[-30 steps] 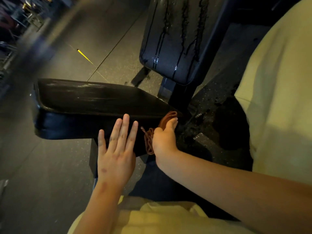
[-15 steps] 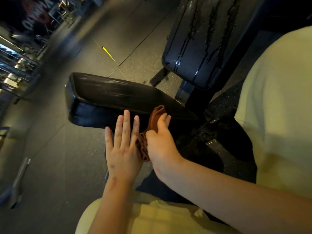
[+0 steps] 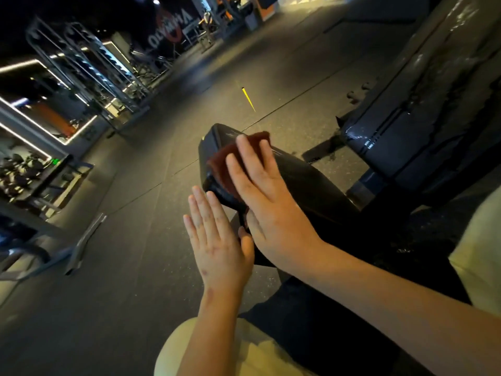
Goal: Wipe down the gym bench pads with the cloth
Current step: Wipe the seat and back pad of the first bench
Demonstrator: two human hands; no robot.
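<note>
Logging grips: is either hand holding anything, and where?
Nothing is gripped: the right hand presses the cloth flat on the seat pad; the left hand is open.

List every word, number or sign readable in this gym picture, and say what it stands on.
Wall sign: white letters across a red ring, too blurred to read reliably.
Green lit sign by the dumbbell rack: too small to read.
Seat pad, back pad, cloth: no text visible.

A short yellow mark [image 3: 248,99] lies on the dark floor [image 3: 151,267]. A dumbbell rack [image 3: 29,175] stands at left, with tall metal frames [image 3: 89,66] and a round sign [image 3: 169,36] beyond.
</note>
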